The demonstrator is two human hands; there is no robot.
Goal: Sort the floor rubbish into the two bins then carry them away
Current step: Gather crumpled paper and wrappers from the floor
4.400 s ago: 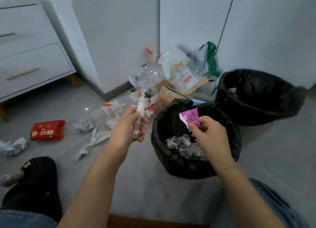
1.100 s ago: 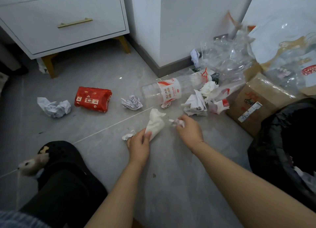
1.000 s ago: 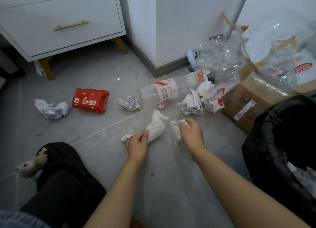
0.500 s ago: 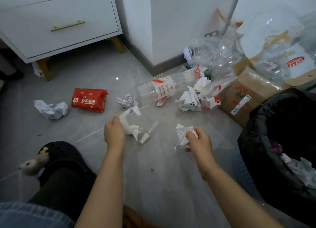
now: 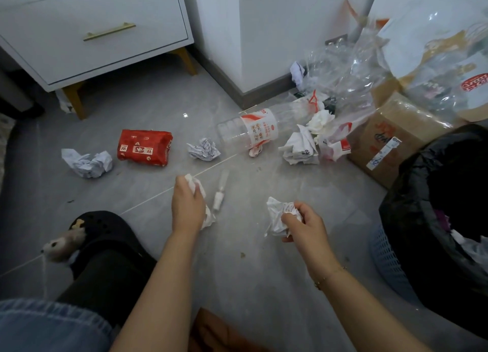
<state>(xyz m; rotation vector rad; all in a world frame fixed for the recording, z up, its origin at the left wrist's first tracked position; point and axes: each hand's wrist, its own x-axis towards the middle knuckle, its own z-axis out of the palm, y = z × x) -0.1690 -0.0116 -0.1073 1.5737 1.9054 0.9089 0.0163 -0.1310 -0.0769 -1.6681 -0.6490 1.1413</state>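
Over floor: left hand [image 5: 187, 206] grasping tissue [image 5: 204, 214], right hand [image 5: 303, 226] clenching crumpled paper [image 5: 277, 217]; gathering step; next, drop both into black-lined bin [image 5: 412, 206].

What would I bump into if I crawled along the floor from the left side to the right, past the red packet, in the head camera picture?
Crumpled white paper → red packet → small crumpled paper ball → clear plastic bottle lying on its side → crumpled printed paper → cardboard box → black-lined bin.
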